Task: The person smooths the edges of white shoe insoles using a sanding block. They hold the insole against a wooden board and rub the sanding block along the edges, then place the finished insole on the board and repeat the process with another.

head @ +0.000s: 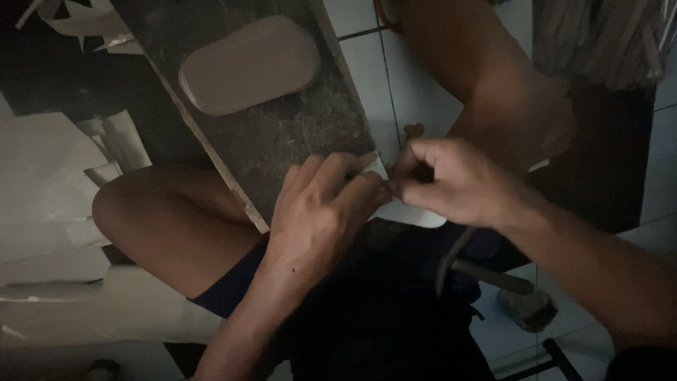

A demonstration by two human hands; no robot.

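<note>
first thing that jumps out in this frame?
The two hands meeting at centre: left hand and right hand pinch fingertips together over a small white piece at the near corner of a dark slab. On the slab, upper left of centre, lies a pale rounded pad. The scene is dim; white paper sheets are piled at the left, and a hammer lies lower right on the tiled floor.

I think this is a small home workshop on the floor. I see white floor tiles (367,63), a dark stone slab (296,134) used as a work board, paper scraps (106,141) lying about, and a hammer (486,275) resting by my leg.
</note>
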